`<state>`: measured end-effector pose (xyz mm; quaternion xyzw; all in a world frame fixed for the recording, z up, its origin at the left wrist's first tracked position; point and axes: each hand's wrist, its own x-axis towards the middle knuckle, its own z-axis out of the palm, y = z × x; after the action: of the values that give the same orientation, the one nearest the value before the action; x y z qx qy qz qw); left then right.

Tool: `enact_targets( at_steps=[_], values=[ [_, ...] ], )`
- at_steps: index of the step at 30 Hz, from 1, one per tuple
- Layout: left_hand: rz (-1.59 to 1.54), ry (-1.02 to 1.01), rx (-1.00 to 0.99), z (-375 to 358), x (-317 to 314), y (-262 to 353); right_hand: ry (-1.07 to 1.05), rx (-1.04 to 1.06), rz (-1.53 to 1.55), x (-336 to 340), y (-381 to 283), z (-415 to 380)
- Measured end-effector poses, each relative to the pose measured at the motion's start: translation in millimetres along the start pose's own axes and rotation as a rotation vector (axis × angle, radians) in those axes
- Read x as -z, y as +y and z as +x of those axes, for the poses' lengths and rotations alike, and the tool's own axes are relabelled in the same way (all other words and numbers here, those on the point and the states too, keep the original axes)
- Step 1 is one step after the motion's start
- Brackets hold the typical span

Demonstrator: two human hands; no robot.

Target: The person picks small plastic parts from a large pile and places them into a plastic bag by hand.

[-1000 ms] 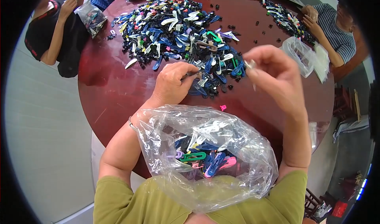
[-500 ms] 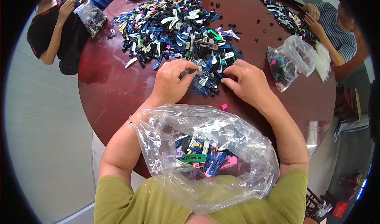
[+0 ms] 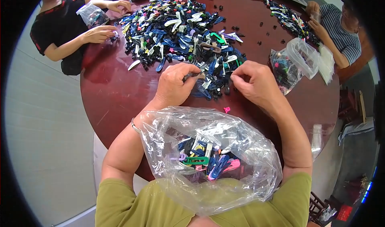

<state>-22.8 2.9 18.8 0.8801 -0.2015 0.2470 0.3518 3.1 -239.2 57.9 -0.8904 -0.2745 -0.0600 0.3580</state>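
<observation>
A large heap of hair clips [image 3: 168, 30] in navy, white, black and bright colours lies on the table in front of me. At the heap's near edge, my left hand [image 3: 174, 82] is closed, with dark and beige hair clips [image 3: 198, 75] pinched between thumb and fingers. My right hand [image 3: 254, 80] is closed too, thumb against fingertips, just right of the near clips; what it pinches is hidden. Between my forearms an open clear plastic bag [image 3: 256, 162] holds mixed clips, among them a green clip [image 3: 195, 160]. A small pink claw clip [image 3: 227, 109] lies between hands and bag.
The round dark-red table [image 3: 116, 94] reaches outward on both sides. One person [image 3: 60, 26] sits at the left with a filled bag, another [image 3: 339, 30] at the right beside a smaller clip pile [image 3: 290, 18]. A bag of clips [image 3: 284, 68] stands near my right forearm.
My right hand has drawn slightly right and toward me, away from the near clips. My left hand stays nearly in place. The left person's hands have come down to the heap's edge.
</observation>
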Motion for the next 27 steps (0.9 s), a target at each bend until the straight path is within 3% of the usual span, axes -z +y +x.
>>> enact_targets(
  at_steps=[3, 6, 8, 11, 14, 21, 27],
  values=[
    [-0.049, 0.019, 0.03, 1.0, 0.1, 1.4, -0.028, -0.169, 0.32, 29.0, -35.5, -2.0],
    [-0.119, 0.043, 0.083, 0.9, -1.3, 3.9, -0.071, -0.097, 0.514, 52.1, -73.5, -18.5],
    [-0.174, 0.054, 0.127, 0.4, -4.0, 5.5, -0.287, 0.123, 0.562, 64.6, -83.0, -23.5],
    [-0.182, -0.011, 0.165, -1.1, -3.6, 7.1, -0.166, 0.184, 0.429, 48.4, -81.3, -19.7],
    [-0.199, -0.044, 0.198, -2.4, -4.9, 7.3, 0.016, 0.065, 0.313, 8.8, -40.5, -6.3],
    [-0.254, -0.06, 0.223, -2.5, -6.4, 3.3, -0.017, 0.101, 0.078, -30.9, -12.7, -1.3],
    [-0.195, -0.068, 0.092, -2.4, -6.0, 8.8, -0.018, 0.11, 0.047, -41.9, -10.7, -2.6]
  ],
)
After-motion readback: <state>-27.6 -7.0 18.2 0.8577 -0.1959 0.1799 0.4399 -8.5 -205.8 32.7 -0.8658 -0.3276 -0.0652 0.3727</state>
